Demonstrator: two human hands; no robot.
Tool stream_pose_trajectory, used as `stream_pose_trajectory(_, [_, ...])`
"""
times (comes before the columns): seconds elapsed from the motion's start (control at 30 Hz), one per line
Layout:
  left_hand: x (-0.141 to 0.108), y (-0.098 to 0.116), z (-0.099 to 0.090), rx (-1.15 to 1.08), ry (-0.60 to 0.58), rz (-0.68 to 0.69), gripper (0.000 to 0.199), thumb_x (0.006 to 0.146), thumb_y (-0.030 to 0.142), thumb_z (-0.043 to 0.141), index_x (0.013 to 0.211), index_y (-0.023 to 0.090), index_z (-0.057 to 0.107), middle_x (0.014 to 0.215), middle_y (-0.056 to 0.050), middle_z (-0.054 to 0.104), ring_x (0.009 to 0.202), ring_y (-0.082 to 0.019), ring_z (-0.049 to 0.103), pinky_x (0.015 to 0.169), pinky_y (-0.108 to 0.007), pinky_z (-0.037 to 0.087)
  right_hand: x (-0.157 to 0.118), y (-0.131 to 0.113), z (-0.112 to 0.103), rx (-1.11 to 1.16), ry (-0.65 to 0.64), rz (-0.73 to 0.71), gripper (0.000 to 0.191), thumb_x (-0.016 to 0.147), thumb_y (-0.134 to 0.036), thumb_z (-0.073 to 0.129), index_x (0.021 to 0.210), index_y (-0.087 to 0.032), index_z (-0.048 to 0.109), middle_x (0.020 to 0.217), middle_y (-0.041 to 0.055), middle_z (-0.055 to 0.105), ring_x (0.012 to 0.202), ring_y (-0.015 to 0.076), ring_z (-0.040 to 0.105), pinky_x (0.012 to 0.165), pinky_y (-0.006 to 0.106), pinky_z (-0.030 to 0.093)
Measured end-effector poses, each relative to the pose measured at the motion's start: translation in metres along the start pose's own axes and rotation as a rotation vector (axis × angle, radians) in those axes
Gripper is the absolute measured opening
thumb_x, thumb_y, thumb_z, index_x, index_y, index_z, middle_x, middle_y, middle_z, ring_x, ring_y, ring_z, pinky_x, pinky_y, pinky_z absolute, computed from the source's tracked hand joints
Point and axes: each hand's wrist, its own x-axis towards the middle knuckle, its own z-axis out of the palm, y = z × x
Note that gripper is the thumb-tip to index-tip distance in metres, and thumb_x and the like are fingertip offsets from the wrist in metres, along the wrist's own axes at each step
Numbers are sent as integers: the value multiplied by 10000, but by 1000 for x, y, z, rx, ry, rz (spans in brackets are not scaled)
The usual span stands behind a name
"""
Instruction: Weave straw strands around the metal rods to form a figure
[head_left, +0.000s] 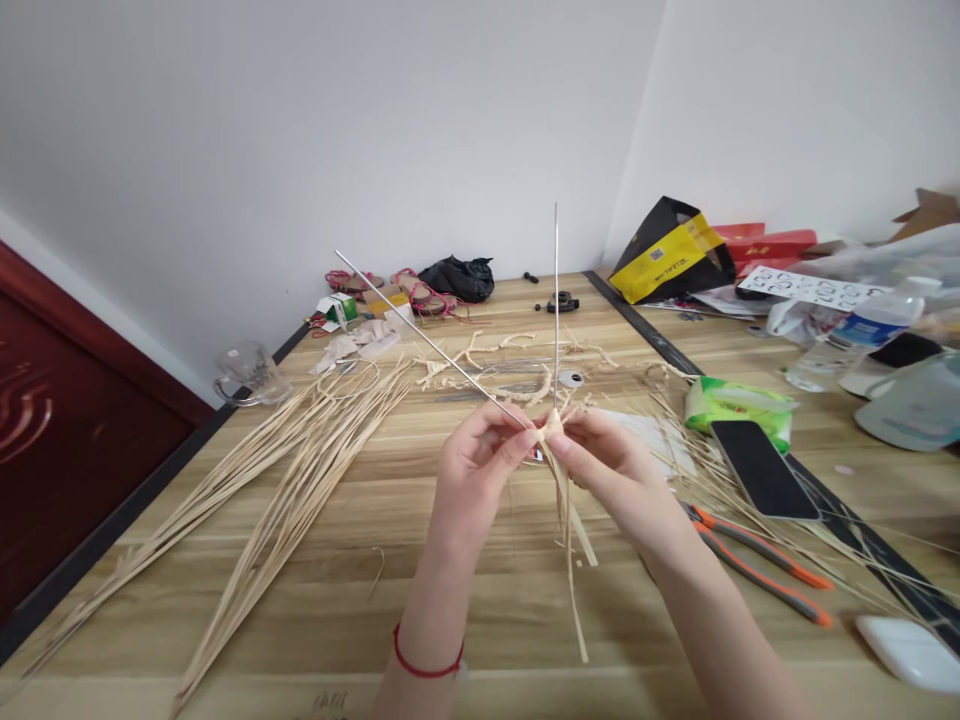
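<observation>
Both hands meet at the centre of the frame, raised above the wooden table (pixel 465 600). The left hand (pixel 480 465) has its fingertips pressed together, pinching the lower end of a thin metal rod (pixel 431 340) that slants away toward the upper left. The right hand (pixel 611 465) pinches a small knot of straw (pixel 553 425) between thumb and forefinger, right up against the left fingertips. A second rod (pixel 556 300) rises straight up out of that knot, toward the top centre of the frame. Loose straw tails (pixel 571 540) hang down from the knot between the two wrists, with the longest reaching toward the lower centre. A red string bracelet (pixel 424 665) circles the left wrist.

Across the left half of the table a long fan of straw strips (pixel 300 470) lies spread, running from the lower left corner up toward the middle. Just beyond the hands, braided straw pieces (pixel 480 355) lie on the table. To the right of the right forearm lie orange-handled pliers (pixel 757 570), and above them a dark phone (pixel 761 470) leans on a green tissue pack (pixel 739 400). At the upper right sit a black and yellow bag (pixel 667 255) and a water bottle (pixel 855 335). At the far left edge of the table stands a clear glass mug (pixel 251 372); behind it, near the wall, a black bag (pixel 457 277).
</observation>
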Motion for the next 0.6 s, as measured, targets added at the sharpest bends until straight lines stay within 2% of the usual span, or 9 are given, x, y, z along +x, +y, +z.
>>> stream_pose_trajectory(0.17, [0, 1, 0, 11, 1, -23, 114, 788, 262, 718, 800, 183, 637, 850, -14, 664, 744, -109, 618, 676, -212, 510, 0, -1, 0, -31, 8, -2, 168, 835, -411, 659, 873, -248, 669, 828, 28, 686, 779, 163, 633, 640, 257, 514])
stream_pose_trajectory(0.4, [0, 5, 1, 81, 17, -13, 100, 790, 254, 708, 803, 182, 640, 864, -19, 653, 711, -106, 593, 662, -215, 499, 1, -2, 1, -32, 8, 3, 204, 827, -434, 660, 905, -246, 677, 890, 42, 713, 804, 178, 651, 674, 284, 532])
stream_pose_trajectory(0.6, [-1, 6, -1, 95, -7, -28, 106, 810, 267, 688, 818, 185, 621, 845, -8, 622, 652, -84, 535, 627, -203, 463, 1, -3, 2, -13, 2, 13, 181, 821, -420, 671, 864, -244, 668, 839, 30, 695, 768, 166, 636, 684, 282, 528])
